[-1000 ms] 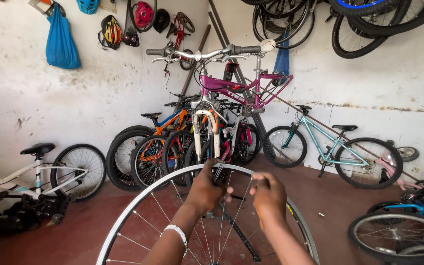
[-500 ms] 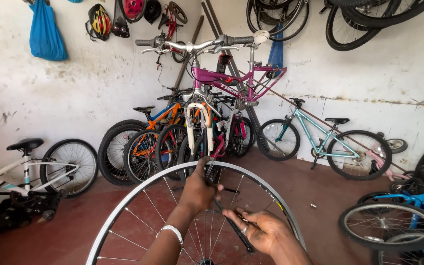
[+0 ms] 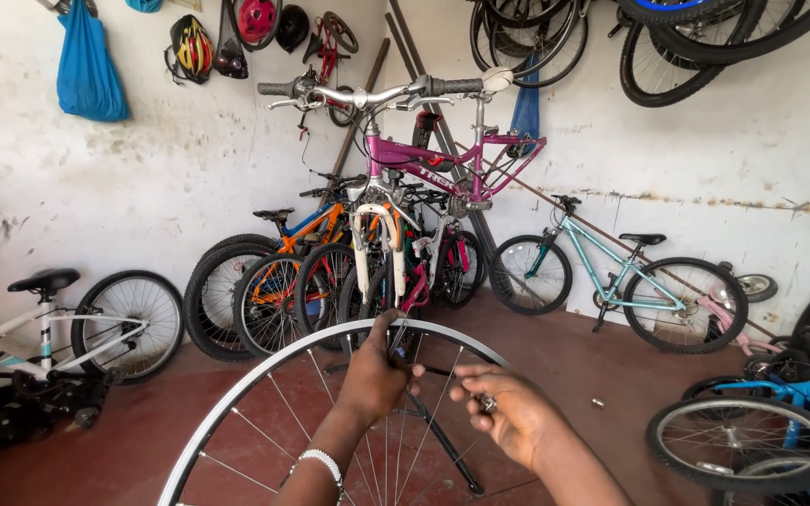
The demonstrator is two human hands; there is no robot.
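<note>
Since the earlier frame, right hand [image 3: 508, 412] has risen beside the left, fingers curled around a small metal piece [image 3: 487, 404]. Left hand [image 3: 375, 375] pinches the top of the bare wheel rim [image 3: 236, 398], spokes [image 3: 382, 454] fanning below it. Behind the grip stand parked bicycles [image 3: 396, 244].

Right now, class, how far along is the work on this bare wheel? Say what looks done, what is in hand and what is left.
Done: the spoked rim stands upright with no tyre on it. In hand: the left hand grips the top of the rim, while the right hand holds a small metal part beside it. Left: that part is not yet on the wheel; another small piece lies on the red floor.
</note>
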